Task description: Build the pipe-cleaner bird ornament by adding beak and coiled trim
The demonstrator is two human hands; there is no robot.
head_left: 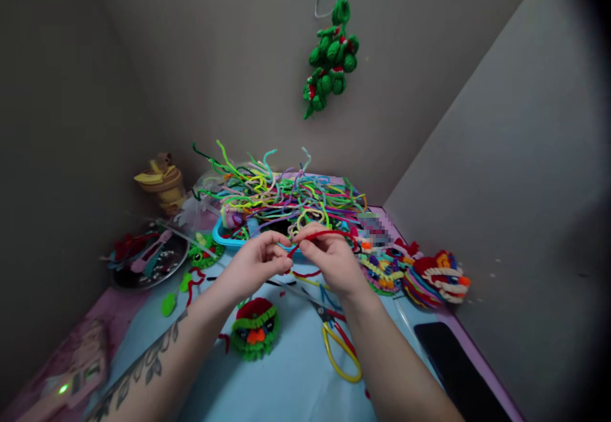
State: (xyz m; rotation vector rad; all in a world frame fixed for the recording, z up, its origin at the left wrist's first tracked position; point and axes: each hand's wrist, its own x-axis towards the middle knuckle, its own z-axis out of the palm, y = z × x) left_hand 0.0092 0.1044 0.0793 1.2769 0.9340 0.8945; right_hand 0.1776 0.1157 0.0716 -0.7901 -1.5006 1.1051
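Over the near side of a blue tray (pixel 220 236), both hands are raised close together around a red pipe cleaner (pixel 329 233). My left hand (pixel 260 260) pinches its lower bent end between thumb and fingertips. My right hand (pixel 329 260) grips it between thumb and forefinger, and its length runs back across the knuckles to the right. Below my hands, a round green and red pipe-cleaner figure (pixel 256 331) with an orange beak lies on the blue table cover (pixel 296 377). Scissors (pixel 342 359) with a yellow handle loop rest partly beneath my right forearm.
Many coloured pipe cleaners (pixel 286 186) heap over the tray. A metal bowl (pixel 176 263) with tools stands left, a glue gun (pixel 81 371) nearer. Finished fuzzy pieces (pixel 436 279) and a dark phone (pixel 461 368) lie right. Green ornaments (pixel 334 56) hang on the wall.
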